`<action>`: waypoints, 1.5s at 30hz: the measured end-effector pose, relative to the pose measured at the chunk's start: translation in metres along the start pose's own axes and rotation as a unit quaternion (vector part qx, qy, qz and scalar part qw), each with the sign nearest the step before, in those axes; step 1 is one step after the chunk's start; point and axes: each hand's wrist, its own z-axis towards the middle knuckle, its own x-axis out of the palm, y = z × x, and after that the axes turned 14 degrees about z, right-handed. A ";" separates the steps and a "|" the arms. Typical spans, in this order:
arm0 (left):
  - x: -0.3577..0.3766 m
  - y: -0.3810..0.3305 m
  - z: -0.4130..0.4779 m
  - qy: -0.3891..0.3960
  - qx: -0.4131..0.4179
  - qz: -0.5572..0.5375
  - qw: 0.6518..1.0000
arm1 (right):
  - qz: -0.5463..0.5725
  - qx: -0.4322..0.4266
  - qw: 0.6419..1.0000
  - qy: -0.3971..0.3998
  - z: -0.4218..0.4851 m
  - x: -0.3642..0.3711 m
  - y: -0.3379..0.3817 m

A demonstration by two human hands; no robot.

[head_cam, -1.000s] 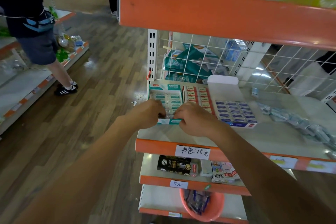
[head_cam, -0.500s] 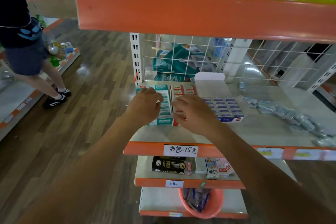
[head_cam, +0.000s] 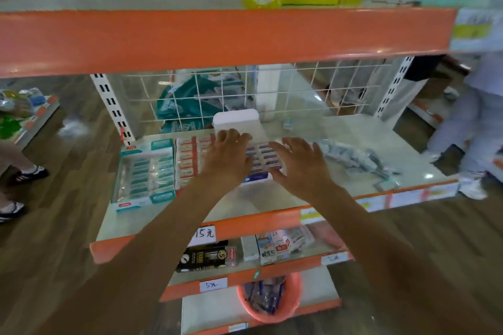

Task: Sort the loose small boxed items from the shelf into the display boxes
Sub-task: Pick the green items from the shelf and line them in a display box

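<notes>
Looks forward and down at a shop shelf (head_cam: pixel 272 198) with an orange front edge. Shows three open display boxes in a row on its left half: a teal display box (head_cam: pixel 144 171) at the far left, a red display box (head_cam: pixel 187 160) right beside it, then a blue display box (head_cam: pixel 261 160), each filled with rows of small boxes. Finds the left hand (head_cam: pixel 228 158) over the seam between red and blue, fingers straight and fanned, grasping nothing. Finds the right hand (head_cam: pixel 299 166) at the blue box's right edge, likewise spread and empty. Cannot tell through the motion blur whether either palm presses down or only hovers. Shows a loose pile (head_cam: pixel 353 158) of small grey-blue packets on the bare shelf just right of the right hand, not yet sorted, plus one stray item (head_cam: pixel 287 125) farther back near the wire grid (head_cam: pixel 299 90), and a white box (head_cam: pixel 235 118) behind the left hand.

Seems to be squaring up the blue box before fetching more stock. To do this well: keep both palms flat and press lightly so the rows settle level; ease the box leftward from its right side until flush with the red one, without shunting the whole row toward the shelf end; lift the hands to check for free slots, hidden for now under the palms; then reach right and take packets a few at a time.
</notes>
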 end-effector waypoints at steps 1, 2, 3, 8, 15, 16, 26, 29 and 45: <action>0.000 -0.013 0.004 0.002 0.011 -0.008 1.000 | 0.014 0.016 1.000 -0.010 -0.005 -0.003 -0.010; 0.000 -0.026 0.007 0.004 0.022 -0.014 1.000 | 0.024 0.028 0.999 -0.020 -0.010 -0.007 -0.020; 0.001 -0.039 0.010 0.004 0.034 -0.016 0.999 | 0.028 0.036 0.999 -0.030 -0.015 -0.011 -0.031; 0.007 -0.101 0.020 -0.013 0.090 -0.025 0.996 | -0.007 0.077 0.997 -0.016 -0.036 -0.028 -0.085; 0.018 -0.174 0.036 0.008 0.136 -0.052 0.989 | 0.000 0.115 0.993 -0.018 -0.063 -0.047 -0.144; 0.019 -0.182 0.039 0.018 0.144 -0.051 0.988 | 0.003 0.119 0.993 -0.020 -0.066 -0.048 -0.151; 0.047 -0.221 0.046 0.057 0.190 -0.079 0.977 | 0.022 0.119 0.993 -0.002 -0.074 -0.043 -0.191; 0.046 -0.220 0.045 0.059 0.184 -0.067 0.979 | 0.006 0.119 0.993 -0.014 -0.067 -0.039 -0.193; 0.041 -0.203 0.046 0.044 0.081 -0.106 0.990 | 0.042 0.042 0.987 -0.147 -0.045 -0.025 -0.200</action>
